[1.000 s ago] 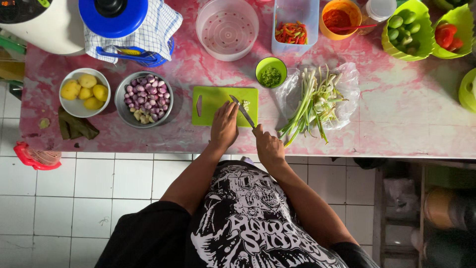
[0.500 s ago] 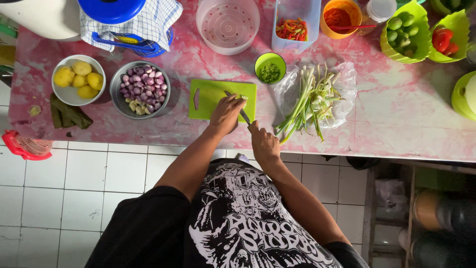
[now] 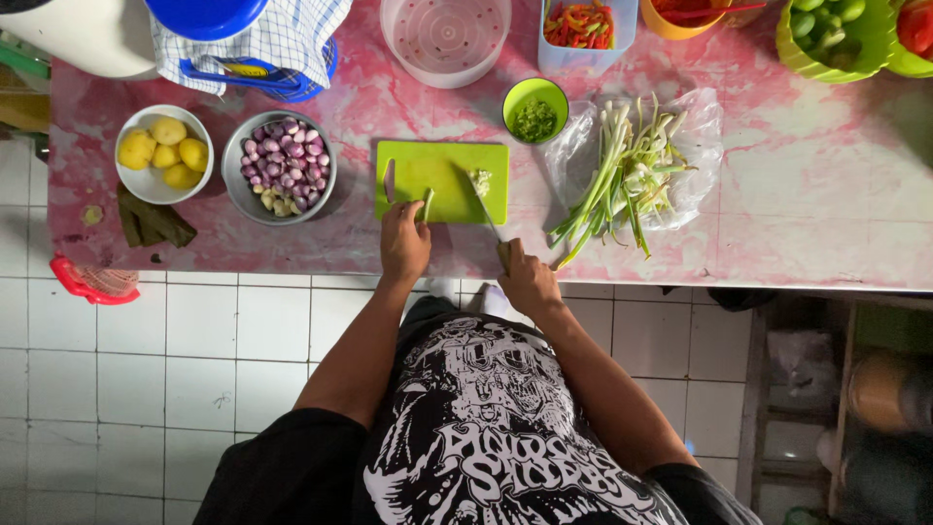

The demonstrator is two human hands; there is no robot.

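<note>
L hand (image 3: 404, 243) pulled back, pinching green stalk (image 3: 426, 205), R hand (image 3: 526, 279) gripping steel knife (image 3: 482, 207), flat plastic board (image 3: 442, 182)

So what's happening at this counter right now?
A person stands at a pink counter, chopping on a green cutting board. The right hand grips a knife lying across the board beside a small chopped pile; the left hand holds a green stalk. More spring onions wait alongside.

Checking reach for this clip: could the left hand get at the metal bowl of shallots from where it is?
Probably yes. The left hand rests at the green cutting board's near edge, and the metal bowl of shallots sits just beyond the board's left side, with only bare counter between them.
</note>
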